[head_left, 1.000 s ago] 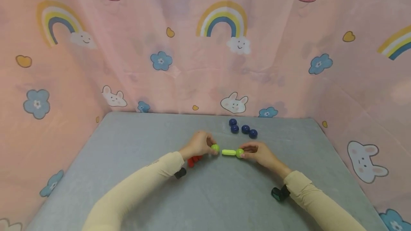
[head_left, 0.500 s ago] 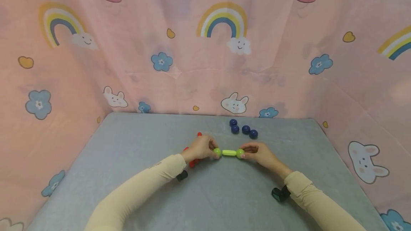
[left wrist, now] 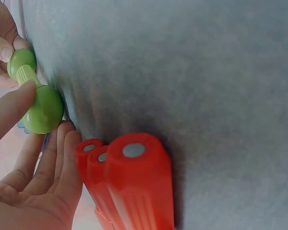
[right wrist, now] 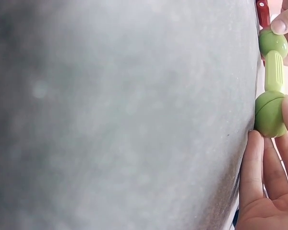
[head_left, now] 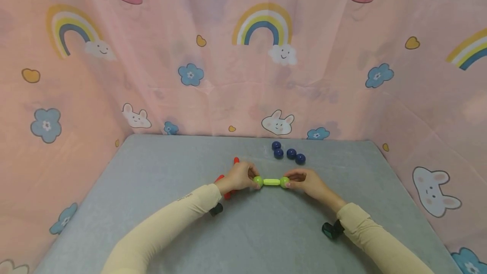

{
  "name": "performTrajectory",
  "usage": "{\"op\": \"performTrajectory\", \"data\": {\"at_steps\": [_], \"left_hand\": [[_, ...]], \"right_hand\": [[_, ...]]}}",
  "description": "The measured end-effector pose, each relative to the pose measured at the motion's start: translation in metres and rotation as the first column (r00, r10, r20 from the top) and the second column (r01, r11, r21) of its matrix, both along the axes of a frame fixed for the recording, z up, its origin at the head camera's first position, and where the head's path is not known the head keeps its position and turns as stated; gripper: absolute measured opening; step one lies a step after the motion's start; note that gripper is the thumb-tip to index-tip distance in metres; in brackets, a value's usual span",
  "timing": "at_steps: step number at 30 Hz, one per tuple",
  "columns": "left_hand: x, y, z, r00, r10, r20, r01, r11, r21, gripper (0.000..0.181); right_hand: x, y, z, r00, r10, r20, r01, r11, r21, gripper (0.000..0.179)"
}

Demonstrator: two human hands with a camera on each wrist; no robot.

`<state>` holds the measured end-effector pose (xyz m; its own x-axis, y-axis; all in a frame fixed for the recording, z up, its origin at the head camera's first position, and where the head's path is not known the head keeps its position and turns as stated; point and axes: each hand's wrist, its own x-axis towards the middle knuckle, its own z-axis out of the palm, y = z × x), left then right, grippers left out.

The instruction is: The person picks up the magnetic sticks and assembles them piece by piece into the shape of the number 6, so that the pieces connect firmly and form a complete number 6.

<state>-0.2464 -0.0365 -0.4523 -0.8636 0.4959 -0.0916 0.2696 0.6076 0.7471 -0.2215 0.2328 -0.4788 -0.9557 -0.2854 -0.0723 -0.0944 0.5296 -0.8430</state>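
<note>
My left hand [head_left: 239, 175] pinches a green ball [left wrist: 45, 110] between thumb and fingers. The right hand [head_left: 310, 182] has a second green ball [right wrist: 270, 114] pinched the same way. A ribbed light-green rod [head_left: 272, 182] spans the space between the two balls, its ends up against both, so the three lie in one line on the grey table. Beside and partly behind my left wrist lie several red rods [left wrist: 139, 184], round grey discs showing in their ends; the hand hides part of them in the head view.
Several dark blue balls [head_left: 291, 154] sit farther back on the grey table [head_left: 266, 231]. A pink patterned cloth [head_left: 220, 96] hangs behind the table and along its sides. Dark devices [head_left: 332, 230] are strapped at both wrists.
The left hand has brought its green ball right and slightly nearer, closing the gap to the rod's left end. More of the red rods shows. The right hand has stayed put.
</note>
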Motion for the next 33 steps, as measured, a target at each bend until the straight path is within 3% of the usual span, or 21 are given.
{"op": "performTrajectory", "data": {"at_steps": [15,21,28,33], "left_hand": [[0.001,-0.005,0.0,0.999,-0.015,0.035,0.013,0.998,0.06,0.03],[-0.003,-0.017,0.003,1.0,-0.014,0.006,0.013,0.993,0.119,0.035],[-0.009,-0.04,0.013,0.995,0.097,-0.019,-0.094,0.986,0.138,0.032],[-0.017,-0.051,0.012,0.978,0.208,-0.01,-0.202,0.962,0.184,0.034]], "right_hand": [[0.0,0.001,-0.002,1.0,-0.007,0.006,0.007,1.0,0.01,0.038],[0.0,0.001,0.0,1.0,0.02,-0.005,-0.02,1.0,-0.007,0.038],[0.0,-0.001,0.0,1.0,0.018,0.001,-0.018,1.0,-0.01,0.037],[0.001,-0.001,0.002,1.0,0.009,0.009,-0.009,1.0,-0.017,0.038]]}}
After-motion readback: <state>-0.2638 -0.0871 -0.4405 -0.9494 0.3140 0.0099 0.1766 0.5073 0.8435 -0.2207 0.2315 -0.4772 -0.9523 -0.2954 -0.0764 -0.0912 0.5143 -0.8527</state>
